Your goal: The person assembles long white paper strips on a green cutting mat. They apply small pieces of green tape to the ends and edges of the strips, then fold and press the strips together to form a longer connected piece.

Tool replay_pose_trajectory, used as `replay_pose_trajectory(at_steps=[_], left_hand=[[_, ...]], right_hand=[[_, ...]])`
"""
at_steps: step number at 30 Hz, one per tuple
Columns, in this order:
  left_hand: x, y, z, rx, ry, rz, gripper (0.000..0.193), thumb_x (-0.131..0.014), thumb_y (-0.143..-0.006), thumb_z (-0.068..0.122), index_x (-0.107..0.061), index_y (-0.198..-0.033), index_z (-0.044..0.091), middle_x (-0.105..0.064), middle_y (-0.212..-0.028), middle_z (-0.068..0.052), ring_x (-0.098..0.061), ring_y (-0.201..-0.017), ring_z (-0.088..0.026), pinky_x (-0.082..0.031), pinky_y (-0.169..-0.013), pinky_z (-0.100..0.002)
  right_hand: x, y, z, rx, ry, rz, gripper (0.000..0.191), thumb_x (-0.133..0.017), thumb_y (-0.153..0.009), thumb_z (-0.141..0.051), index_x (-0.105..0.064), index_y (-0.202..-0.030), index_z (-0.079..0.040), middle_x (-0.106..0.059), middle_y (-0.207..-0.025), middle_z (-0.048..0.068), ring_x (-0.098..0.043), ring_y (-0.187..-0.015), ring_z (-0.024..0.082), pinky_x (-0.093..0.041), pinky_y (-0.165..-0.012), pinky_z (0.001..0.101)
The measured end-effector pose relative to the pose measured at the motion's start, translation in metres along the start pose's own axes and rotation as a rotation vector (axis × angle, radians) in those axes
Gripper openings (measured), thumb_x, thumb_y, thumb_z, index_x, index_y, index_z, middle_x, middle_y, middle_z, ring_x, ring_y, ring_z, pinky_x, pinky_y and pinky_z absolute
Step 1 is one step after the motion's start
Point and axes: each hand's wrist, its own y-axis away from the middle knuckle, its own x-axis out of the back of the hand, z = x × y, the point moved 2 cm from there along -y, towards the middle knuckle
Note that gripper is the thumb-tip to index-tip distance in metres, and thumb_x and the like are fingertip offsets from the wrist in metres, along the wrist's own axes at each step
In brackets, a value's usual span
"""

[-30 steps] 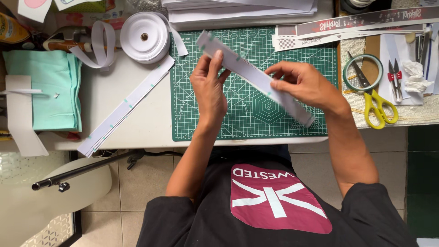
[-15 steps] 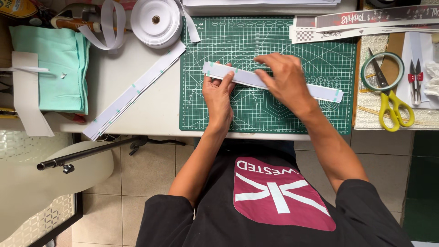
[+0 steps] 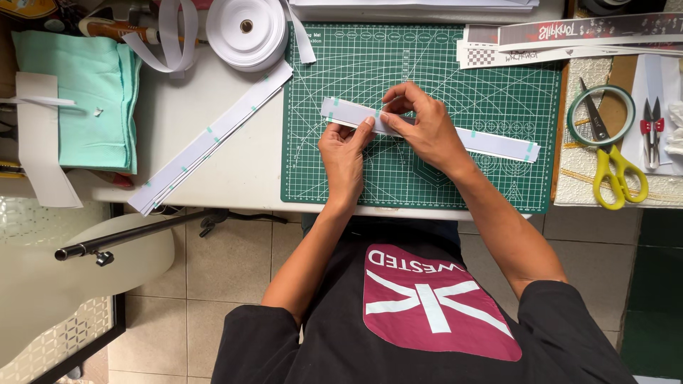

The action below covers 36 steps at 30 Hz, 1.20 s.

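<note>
A long white paper strip (image 3: 498,142) with small teal tape marks lies across the green cutting mat (image 3: 427,64). My left hand (image 3: 343,153) presses its fingertips on the strip near its left end. My right hand (image 3: 420,124) pinches the strip's upper edge just beside the left hand, fingers curled over it. The strip's right part stretches flat toward the mat's right edge.
A stack of similar white strips (image 3: 213,139) lies diagonally left of the mat. A roll of white ribbon (image 3: 247,32) sits at the top. Teal fabric (image 3: 85,99) lies far left. Yellow scissors (image 3: 615,167), a tape ring (image 3: 601,114) and small snips (image 3: 651,131) lie right. Printed strips (image 3: 569,43) lie top right.
The strip was held up tilted above the mat, then laid flat. Both hands have slid toward its left part, the right hand now pinching the edge.
</note>
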Motion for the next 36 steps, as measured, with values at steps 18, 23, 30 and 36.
replay_pose_trajectory(at_steps=[18, 23, 30, 36], left_hand=[[0.0013, 0.0018, 0.005, -0.061, -0.119, -0.007, 0.02, -0.073, -0.096, 0.011, -0.066, -0.11, -0.002, -0.074, -0.101, -0.01, -0.071, -0.092, -0.012, -0.06, -0.081, -0.026], [0.0012, 0.0035, 0.0052, -0.101, -0.125, -0.024, 0.019, -0.072, -0.098, 0.01, -0.067, -0.111, -0.002, -0.074, -0.101, -0.01, -0.072, -0.094, -0.013, -0.06, -0.083, -0.026], [0.001, 0.0042, 0.0052, -0.126, -0.148, -0.028, 0.017, -0.072, -0.098, 0.009, -0.069, -0.111, -0.002, -0.075, -0.102, -0.011, -0.072, -0.095, -0.013, -0.059, -0.084, -0.025], [0.0021, 0.0031, 0.0022, -0.145, -0.116, -0.042, 0.016, -0.072, -0.098, 0.007, -0.069, -0.111, -0.001, -0.075, -0.102, -0.01, -0.072, -0.097, -0.013, -0.059, -0.086, -0.025]], right_hand=[[-0.0072, 0.0022, 0.007, 0.161, 0.06, 0.047, 0.015, -0.075, -0.096, -0.013, -0.076, -0.108, -0.005, -0.077, -0.098, 0.009, -0.075, -0.091, 0.02, -0.063, -0.083, 0.0334], [-0.0074, 0.0025, 0.0083, 0.147, 0.046, 0.043, 0.015, -0.074, -0.096, -0.013, -0.076, -0.109, -0.006, -0.078, -0.099, 0.008, -0.076, -0.091, 0.019, -0.063, -0.082, 0.0327], [-0.0043, 0.0018, 0.0081, 0.114, 0.042, 0.039, 0.016, -0.074, -0.095, -0.014, -0.077, -0.109, -0.006, -0.078, -0.098, 0.009, -0.076, -0.091, 0.02, -0.062, -0.08, 0.0329], [-0.005, 0.001, 0.0091, 0.102, 0.044, 0.025, 0.015, -0.074, -0.095, -0.014, -0.078, -0.108, -0.007, -0.079, -0.098, 0.008, -0.077, -0.09, 0.02, -0.063, -0.079, 0.0327]])
